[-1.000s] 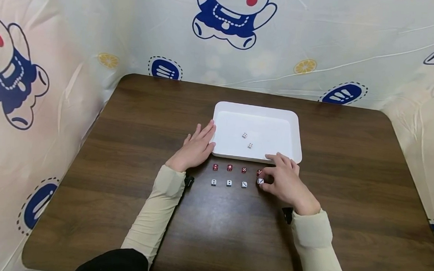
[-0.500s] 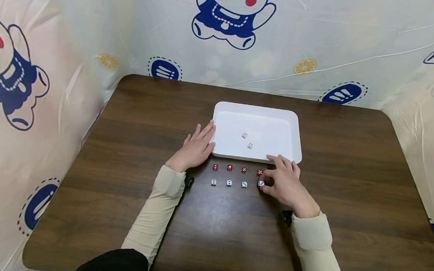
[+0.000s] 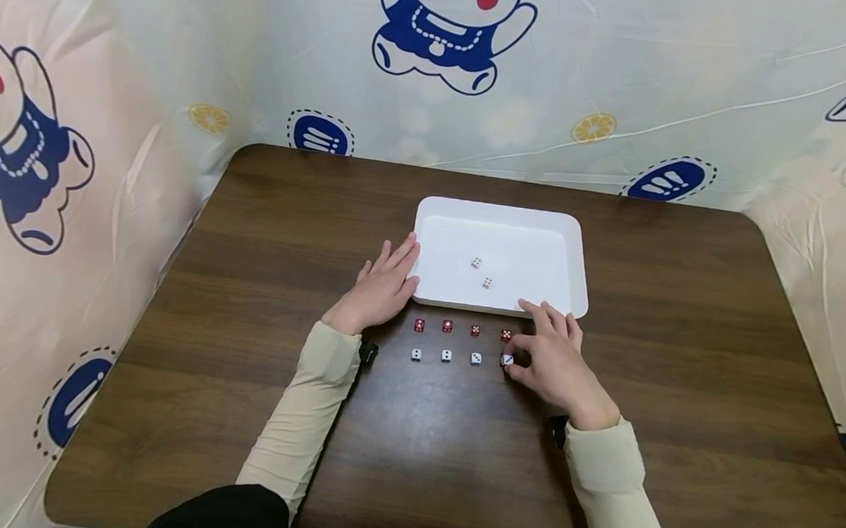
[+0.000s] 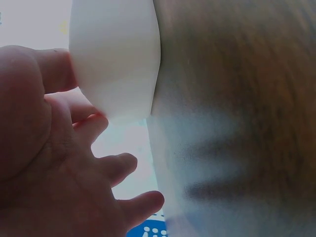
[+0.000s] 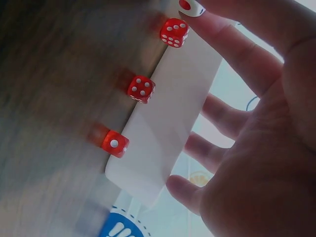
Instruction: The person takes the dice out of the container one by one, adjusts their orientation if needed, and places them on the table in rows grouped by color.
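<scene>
Ten dice in all: four red, four white on the table [image 3: 681,328], and two more white ones [image 3: 481,272] inside the single white tray [image 3: 572,261]. The red dice [image 3: 447,326] stand in a row just off the tray's near edge, with the white row [image 3: 446,356] just nearer the person.

The right hand [image 3: 558,361] lies at the right end of both rows. Its thumb and a fingertip pinch the white die [image 3: 507,360] at the end of the white row, a small cube with dark pips on top; the right wrist view [image 5: 191,7] shows one face with a single red pip. The fourth red die [image 3: 506,334] sits just beyond that pinch, beside the knuckles, and the other fingers [image 3: 536,311] reach forward to the tray's near rim.

The left hand [image 3: 381,286] lies flat on the table, fingers straight and relaxed, their tips against the tray's left wall, gripping nothing.

Compared with a second ago, the right hand has drawn a little towards the person, and the pinched die has come level with the white row, uncovering the red one. The left hand has not moved.
</scene>
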Motion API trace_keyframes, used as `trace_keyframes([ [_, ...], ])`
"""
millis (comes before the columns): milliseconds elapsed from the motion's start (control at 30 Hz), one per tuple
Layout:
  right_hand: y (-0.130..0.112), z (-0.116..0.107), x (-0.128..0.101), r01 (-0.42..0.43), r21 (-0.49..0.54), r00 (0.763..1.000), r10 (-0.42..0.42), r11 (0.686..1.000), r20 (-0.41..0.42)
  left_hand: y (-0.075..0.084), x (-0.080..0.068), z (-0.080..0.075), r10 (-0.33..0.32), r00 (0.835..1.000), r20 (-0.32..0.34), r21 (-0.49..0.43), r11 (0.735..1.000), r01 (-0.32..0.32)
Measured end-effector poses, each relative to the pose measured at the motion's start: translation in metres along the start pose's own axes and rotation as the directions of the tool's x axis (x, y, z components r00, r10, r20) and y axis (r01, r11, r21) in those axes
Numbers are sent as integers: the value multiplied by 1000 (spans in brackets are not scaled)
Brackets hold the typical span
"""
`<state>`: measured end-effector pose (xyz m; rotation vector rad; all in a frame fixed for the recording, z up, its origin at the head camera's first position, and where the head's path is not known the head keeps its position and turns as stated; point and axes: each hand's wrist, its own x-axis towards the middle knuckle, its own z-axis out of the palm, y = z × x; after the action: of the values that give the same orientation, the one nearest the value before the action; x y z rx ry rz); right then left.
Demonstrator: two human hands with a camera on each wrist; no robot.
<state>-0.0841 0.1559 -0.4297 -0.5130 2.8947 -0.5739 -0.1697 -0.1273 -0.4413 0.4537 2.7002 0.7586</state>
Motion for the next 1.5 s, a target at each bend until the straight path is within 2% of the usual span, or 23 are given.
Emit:
trace_keyframes([
  [533,1,5,-1,10,-52,1000,-11,999,-17,0,0,0,5,1000,-6,3,1000,-5],
  [1500,-1,5,-1,-1,-48,1000,1,999,-7,1,-1,-1,7,1000,-7,0,1000,-7],
])
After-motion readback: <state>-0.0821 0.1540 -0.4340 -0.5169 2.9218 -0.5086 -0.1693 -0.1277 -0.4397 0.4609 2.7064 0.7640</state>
